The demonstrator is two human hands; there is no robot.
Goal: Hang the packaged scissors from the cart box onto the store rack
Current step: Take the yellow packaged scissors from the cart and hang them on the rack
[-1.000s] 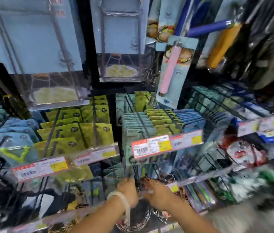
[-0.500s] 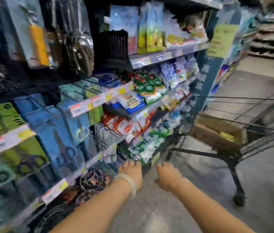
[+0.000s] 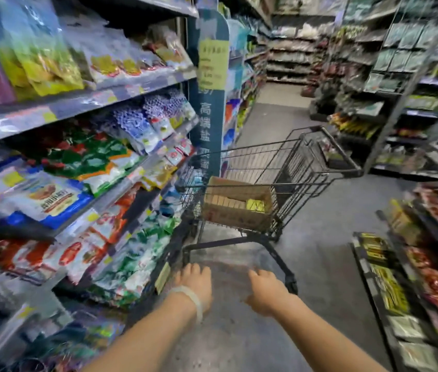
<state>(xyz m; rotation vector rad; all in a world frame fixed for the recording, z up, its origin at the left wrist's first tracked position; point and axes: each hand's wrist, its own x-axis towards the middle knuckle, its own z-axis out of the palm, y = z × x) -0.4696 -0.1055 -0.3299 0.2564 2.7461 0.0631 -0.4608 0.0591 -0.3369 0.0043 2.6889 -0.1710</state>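
Note:
A black wire shopping cart [image 3: 317, 167] stands in the aisle ahead of me. Inside it sits a brown cardboard box [image 3: 235, 217] holding yellow-green packages [image 3: 255, 205], which are too blurred to make out as scissors. My left hand [image 3: 196, 284], with a pale band on the wrist, and my right hand [image 3: 266, 291] stretch forward over the floor, below the cart. Both hold nothing and their fingers are loosely bent. The scissors rack is out of view.
Shelves of bagged goods [image 3: 83, 167] run along my left, close to the cart. A blue end sign [image 3: 211, 108] stands behind the cart. Low shelves [image 3: 411, 269] line the right side. Grey floor [image 3: 328, 259] lies between them.
My view has swung right from the scissors rack to the aisle and cart. Both hands left the rack's lower hooks and now reach toward the cart, empty.

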